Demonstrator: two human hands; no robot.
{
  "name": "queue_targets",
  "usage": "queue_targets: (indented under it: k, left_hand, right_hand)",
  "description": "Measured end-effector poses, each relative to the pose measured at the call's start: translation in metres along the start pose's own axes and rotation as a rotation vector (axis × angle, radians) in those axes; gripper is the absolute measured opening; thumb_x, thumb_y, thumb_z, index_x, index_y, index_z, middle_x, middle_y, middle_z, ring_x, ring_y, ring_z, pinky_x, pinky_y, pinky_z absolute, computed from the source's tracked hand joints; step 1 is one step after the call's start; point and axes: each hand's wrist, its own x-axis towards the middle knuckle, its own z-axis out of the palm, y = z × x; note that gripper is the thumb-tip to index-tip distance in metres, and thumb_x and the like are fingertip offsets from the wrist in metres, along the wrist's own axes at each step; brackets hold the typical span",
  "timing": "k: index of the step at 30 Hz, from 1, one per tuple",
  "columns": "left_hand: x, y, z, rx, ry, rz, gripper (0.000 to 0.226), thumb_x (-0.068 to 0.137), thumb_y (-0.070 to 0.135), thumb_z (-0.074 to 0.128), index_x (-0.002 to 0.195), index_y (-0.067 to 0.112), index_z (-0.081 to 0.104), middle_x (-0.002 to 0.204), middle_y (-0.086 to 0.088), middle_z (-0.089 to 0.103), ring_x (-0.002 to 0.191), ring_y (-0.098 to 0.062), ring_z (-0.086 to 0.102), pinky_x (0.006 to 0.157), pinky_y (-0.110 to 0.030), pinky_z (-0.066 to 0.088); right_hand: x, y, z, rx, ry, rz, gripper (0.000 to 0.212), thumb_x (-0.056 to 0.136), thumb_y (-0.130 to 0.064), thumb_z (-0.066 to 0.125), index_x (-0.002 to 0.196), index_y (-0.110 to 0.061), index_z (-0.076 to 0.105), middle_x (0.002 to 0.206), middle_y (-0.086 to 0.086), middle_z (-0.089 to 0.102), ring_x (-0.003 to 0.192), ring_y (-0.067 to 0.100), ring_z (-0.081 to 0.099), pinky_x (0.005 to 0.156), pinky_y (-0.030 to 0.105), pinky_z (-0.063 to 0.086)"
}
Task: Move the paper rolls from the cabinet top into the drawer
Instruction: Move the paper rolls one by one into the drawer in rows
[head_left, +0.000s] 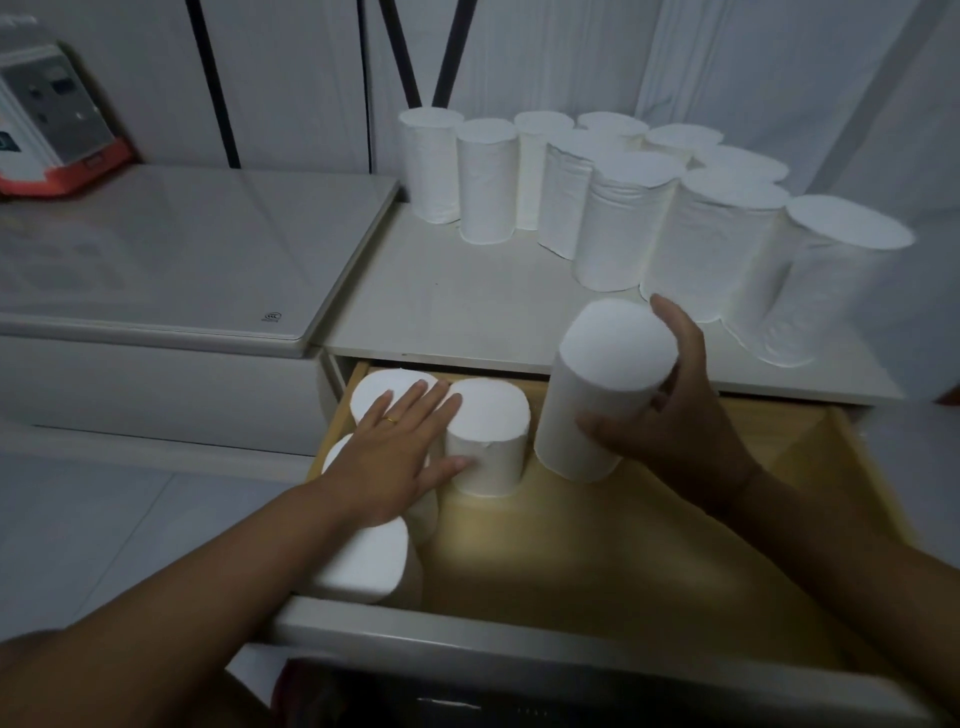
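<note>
The drawer (597, 561) stands pulled open below the white cabinet top (441, 306). Several white paper rolls stand upright in its left part. My left hand (400, 447) lies flat with straight fingers over them, its thumb touching the side of one roll (488, 441). My right hand (670, 415) grips another paper roll (597, 395), tilted, its lower end inside the drawer just right of the standing ones. Several more rolls (623, 218) stand on the cabinet top at the back and right.
A low white appliance with a flat lid (171, 260) adjoins the cabinet on the left, a boxed item (52, 114) on it at the far left. The drawer's wooden floor shows bare at the right and front. A white wall with dark cables stands behind.
</note>
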Motion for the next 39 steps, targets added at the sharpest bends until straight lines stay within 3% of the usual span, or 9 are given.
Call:
queue_targets:
  k: [6,13,17,20,23,29,35,39]
  left_hand:
    - [-0.001,0.002,-0.002,0.005,0.0,-0.001,0.07,0.093,0.058,0.027,0.15,0.027,0.001,0.158,0.006,-0.009,0.145,-0.011,-0.012,0.115,-0.031,-0.011]
    - [0.0,0.0,0.0,-0.01,0.003,-0.002,0.069,0.092,0.06,0.024,0.149,0.03,-0.001,0.152,0.012,-0.017,0.144,-0.008,-0.014,0.112,-0.027,-0.015]
    - [0.0,0.0,0.001,-0.002,0.003,-0.001,0.074,0.086,0.064,0.015,0.149,0.03,0.0,0.15,0.013,-0.017,0.144,-0.008,-0.013,0.113,-0.028,-0.014]
    - [0.0,0.0,0.001,0.006,-0.001,-0.001,0.077,0.086,0.071,0.006,0.149,0.029,0.0,0.151,0.013,-0.016,0.145,-0.01,-0.012,0.114,-0.03,-0.011]
    - [0.0,0.0,0.0,0.023,-0.013,0.0,0.085,0.077,0.073,-0.005,0.149,0.03,-0.001,0.15,0.012,-0.017,0.144,-0.009,-0.013,0.115,-0.032,-0.01]
    - [-0.001,0.001,-0.001,0.012,-0.021,-0.001,0.09,0.073,0.077,-0.01,0.149,0.03,-0.002,0.151,0.013,-0.017,0.144,-0.009,-0.013,0.116,-0.032,-0.009]
    - [0.0,0.0,0.001,0.015,-0.014,-0.001,0.075,0.086,0.069,0.011,0.149,0.029,0.0,0.151,0.013,-0.016,0.145,-0.011,-0.011,0.115,-0.032,-0.01]
    - [-0.001,-0.001,0.002,0.013,-0.01,0.002,0.083,0.079,0.073,-0.001,0.149,0.03,0.0,0.151,0.012,-0.016,0.144,-0.009,-0.012,0.115,-0.032,-0.009]
  right_hand:
    - [-0.023,0.039,0.005,-0.18,-0.1,-0.04,0.108,0.053,-0.014,0.089,0.138,-0.005,0.022,0.137,0.003,0.031,0.124,0.023,0.041,0.093,0.05,0.05]
    - [-0.032,0.068,0.021,-0.178,-0.17,0.033,0.106,0.053,-0.019,0.089,0.137,-0.012,0.025,0.138,0.007,0.035,0.122,0.023,0.042,0.092,0.048,0.05]
    - [-0.033,0.077,0.022,-0.172,-0.158,0.02,0.105,0.052,-0.021,0.09,0.135,-0.015,0.025,0.136,0.0,0.034,0.121,0.021,0.041,0.094,0.042,0.049]
    - [-0.034,0.08,0.023,-0.17,-0.163,0.014,0.104,0.052,-0.022,0.09,0.133,-0.024,0.023,0.131,-0.012,0.032,0.118,0.015,0.041,0.091,0.031,0.048]
    - [-0.035,0.083,0.024,-0.173,-0.177,0.016,0.104,0.053,-0.022,0.089,0.132,-0.024,0.022,0.131,-0.009,0.033,0.117,0.013,0.041,0.088,0.023,0.046]
    - [-0.037,0.086,0.026,-0.171,-0.204,0.008,0.104,0.054,-0.02,0.089,0.134,-0.023,0.021,0.131,-0.008,0.033,0.118,0.015,0.042,0.089,0.029,0.048]
    - [-0.039,0.086,0.026,-0.165,-0.222,0.027,0.105,0.055,-0.02,0.088,0.134,-0.023,0.02,0.132,-0.005,0.032,0.118,0.018,0.043,0.09,0.036,0.05]
    - [-0.04,0.086,0.026,-0.178,-0.244,0.046,0.106,0.055,-0.023,0.088,0.136,-0.021,0.02,0.135,-0.003,0.031,0.119,0.019,0.042,0.093,0.042,0.05]
